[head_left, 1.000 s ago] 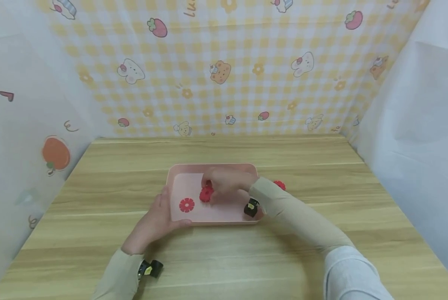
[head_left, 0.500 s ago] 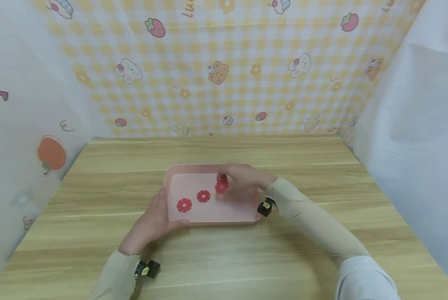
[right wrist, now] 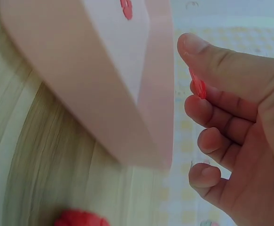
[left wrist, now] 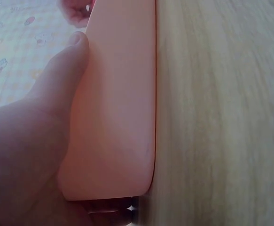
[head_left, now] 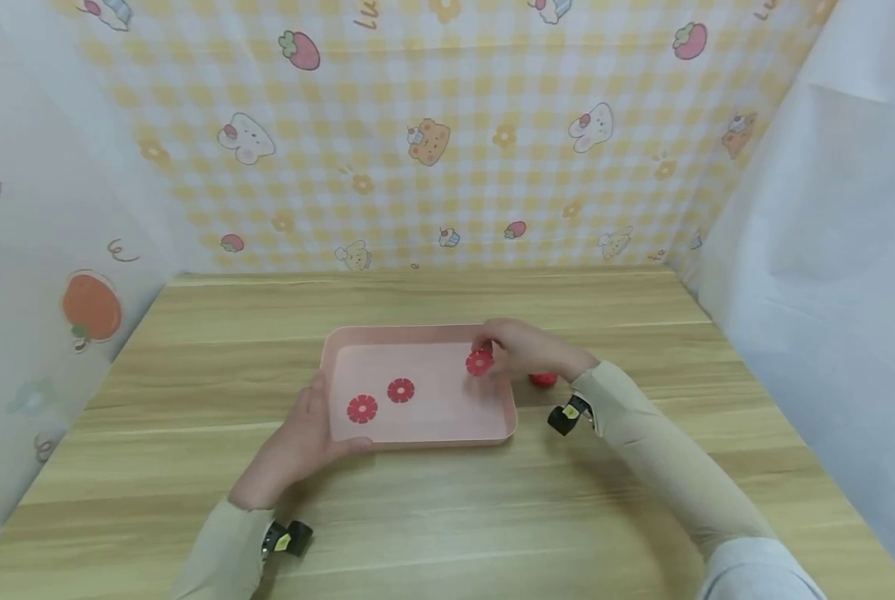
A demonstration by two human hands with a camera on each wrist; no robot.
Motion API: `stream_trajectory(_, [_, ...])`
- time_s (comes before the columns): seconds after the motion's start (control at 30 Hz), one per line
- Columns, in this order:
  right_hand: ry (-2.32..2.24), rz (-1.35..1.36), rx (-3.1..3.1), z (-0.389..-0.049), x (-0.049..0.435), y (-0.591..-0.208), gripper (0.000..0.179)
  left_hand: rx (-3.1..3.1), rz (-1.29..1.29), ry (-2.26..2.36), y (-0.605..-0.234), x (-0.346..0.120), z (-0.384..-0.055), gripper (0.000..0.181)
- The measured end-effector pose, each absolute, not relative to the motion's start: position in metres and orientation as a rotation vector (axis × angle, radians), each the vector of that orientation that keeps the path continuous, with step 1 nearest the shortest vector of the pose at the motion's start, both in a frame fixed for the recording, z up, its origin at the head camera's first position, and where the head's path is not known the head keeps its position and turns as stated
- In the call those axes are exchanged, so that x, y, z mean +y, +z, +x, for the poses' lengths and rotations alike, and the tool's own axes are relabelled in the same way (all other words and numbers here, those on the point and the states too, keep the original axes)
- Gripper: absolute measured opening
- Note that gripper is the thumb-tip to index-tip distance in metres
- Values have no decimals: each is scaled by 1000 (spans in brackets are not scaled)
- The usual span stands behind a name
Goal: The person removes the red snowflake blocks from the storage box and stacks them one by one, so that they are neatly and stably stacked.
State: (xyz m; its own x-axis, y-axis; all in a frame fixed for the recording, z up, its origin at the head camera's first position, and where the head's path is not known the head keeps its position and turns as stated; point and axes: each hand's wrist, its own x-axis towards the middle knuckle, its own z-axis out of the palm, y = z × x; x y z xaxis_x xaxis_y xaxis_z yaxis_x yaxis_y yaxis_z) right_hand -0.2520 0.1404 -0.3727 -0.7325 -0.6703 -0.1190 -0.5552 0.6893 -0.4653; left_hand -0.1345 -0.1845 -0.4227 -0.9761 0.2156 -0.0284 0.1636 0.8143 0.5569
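Note:
A shallow pink tray lies on the table. Its left front corner is gripped by my left hand, thumb along the front rim and fingers at the left side. Inside lie two flat red notched discs with centre holes, one disc near the left front and another disc towards the middle. Over the tray's right back part, my right hand pinches a third red notched disc. The right wrist view shows this disc edge-on between thumb and index finger, the other fingers loosely curled.
Just right of the tray sits a red item, partly hidden by my right hand. The wooden table ends at a yellow checked backdrop, with white sheets at both sides.
My right hand has moved right from mid-tray to its right edge, carrying one disc. Another disc now lies where that hand was. The left hand keeps its hold on the tray.

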Motion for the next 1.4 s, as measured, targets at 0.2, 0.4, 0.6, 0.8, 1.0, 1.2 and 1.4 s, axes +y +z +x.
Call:
stream_trajectory(0.2, [-682,-976,2633,-248,165,-376,33,2920,322,886,-424,-187,-133,126])
stream_trajectory(0.4, [-752,-963,2679,-247,188,-382,34,2935,332,878,-426,-189,-134,125])
stream_trajectory(0.6, [-794,-886,2715,-247,209,-393,33,2934,329,883,-427,-190,-134,123])
stream_trajectory(0.8, [-778,-797,2744,-244,224,-405,35,2932,340,882,-425,-189,-133,126])
stream_trajectory(1.0, [-771,-785,2768,-242,234,-415,37,2935,346,886,-427,-188,-135,124])
stream_trajectory(1.2, [-789,-769,2775,-240,237,-420,38,2934,366,914,-427,-188,-137,122])
stream_trajectory(1.4, [-820,-750,2779,-239,239,-422,45,2929,373,924,-426,-186,-137,122])
